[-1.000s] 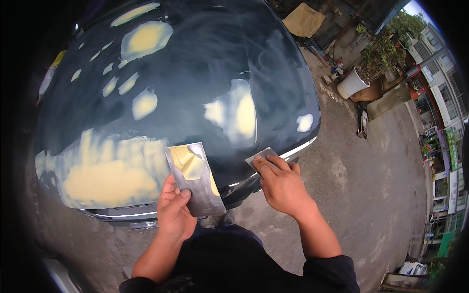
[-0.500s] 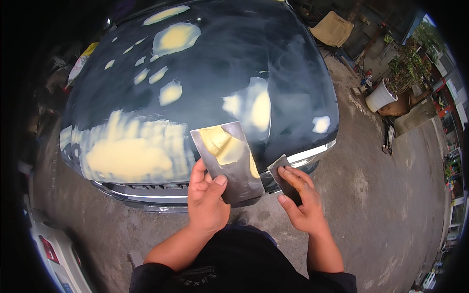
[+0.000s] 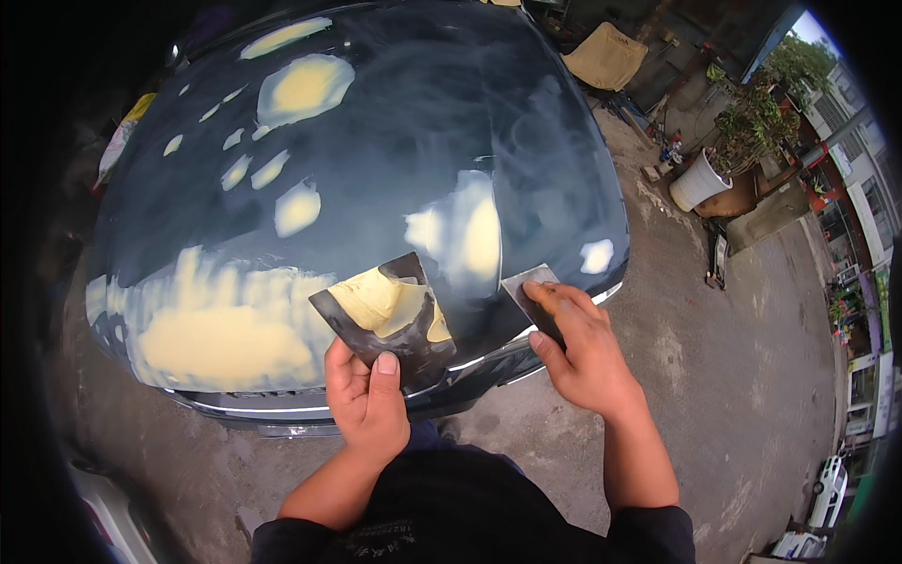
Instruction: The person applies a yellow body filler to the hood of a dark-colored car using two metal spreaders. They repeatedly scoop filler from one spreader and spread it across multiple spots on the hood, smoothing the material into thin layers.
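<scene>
My left hand [image 3: 368, 409] grips a flat dark putty board [image 3: 421, 357] from below, thumb on its top face. A mound of pale yellow body filler [image 3: 368, 299] covers its far part, with a smaller dab near its right edge. In my right hand [image 3: 594, 362] is a thin grey putty spreader [image 3: 517, 293], pinched between fingers and thumb and held apart from the board. Both tools are above the front edge of a dark car hood [image 3: 395, 122]. Yellow filler patches mark the hood: a broad one [image 3: 225, 346] at front left, and another [image 3: 481, 230] beyond the board.
The bumper trim [image 3: 254, 409] runs below the hood edge. Part of a light-coloured car [image 3: 113, 508] stands at lower left. A white plant pot [image 3: 700, 183] and a tan cloth-covered object [image 3: 606, 56] are at the far right, on concrete ground [image 3: 714, 395].
The board has moved left and tilted. The spreader has risen slightly and moved left, now over the hood's front right edge. The hood sits further left in view.
</scene>
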`<state>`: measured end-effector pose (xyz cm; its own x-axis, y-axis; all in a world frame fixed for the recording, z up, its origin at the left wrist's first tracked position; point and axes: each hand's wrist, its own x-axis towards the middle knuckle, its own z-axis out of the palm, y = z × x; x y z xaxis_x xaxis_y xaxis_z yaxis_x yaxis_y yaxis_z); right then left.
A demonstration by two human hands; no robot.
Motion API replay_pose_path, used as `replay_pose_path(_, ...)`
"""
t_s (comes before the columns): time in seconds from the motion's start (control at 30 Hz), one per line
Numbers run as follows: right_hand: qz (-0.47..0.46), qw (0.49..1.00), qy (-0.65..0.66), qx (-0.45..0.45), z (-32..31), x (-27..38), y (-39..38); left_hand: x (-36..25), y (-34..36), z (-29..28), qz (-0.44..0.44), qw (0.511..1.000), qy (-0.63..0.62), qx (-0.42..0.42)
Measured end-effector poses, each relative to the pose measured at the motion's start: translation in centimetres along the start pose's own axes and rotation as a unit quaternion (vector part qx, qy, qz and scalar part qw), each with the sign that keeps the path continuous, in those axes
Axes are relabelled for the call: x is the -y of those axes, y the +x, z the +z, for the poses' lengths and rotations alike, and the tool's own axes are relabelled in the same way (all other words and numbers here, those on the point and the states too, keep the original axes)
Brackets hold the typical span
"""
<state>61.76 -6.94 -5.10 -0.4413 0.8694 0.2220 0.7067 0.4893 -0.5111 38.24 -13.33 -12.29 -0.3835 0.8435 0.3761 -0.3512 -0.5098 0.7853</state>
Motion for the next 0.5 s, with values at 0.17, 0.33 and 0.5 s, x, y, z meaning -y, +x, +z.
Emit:
replay_pose_path(0.17,0.071,0.993,-0.087,0.024,-1.0,-2.0,9.2,0.5,0.7,-1.9,-0.079,0.993,-0.079,0.038)
replay_pose_path(0.33,0.049,0.985,-0.146,0.076,0.3,-3.9,15.2,1.1,0.7,-3.2,-0.141,0.982,-0.126,0.031)
replay_pose_path(0.5,0.038,0.981,-0.147,0.120,0.9,-3.7,16.6,1.1,1.7,-4.2,-0.167,0.974,-0.145,0.045)
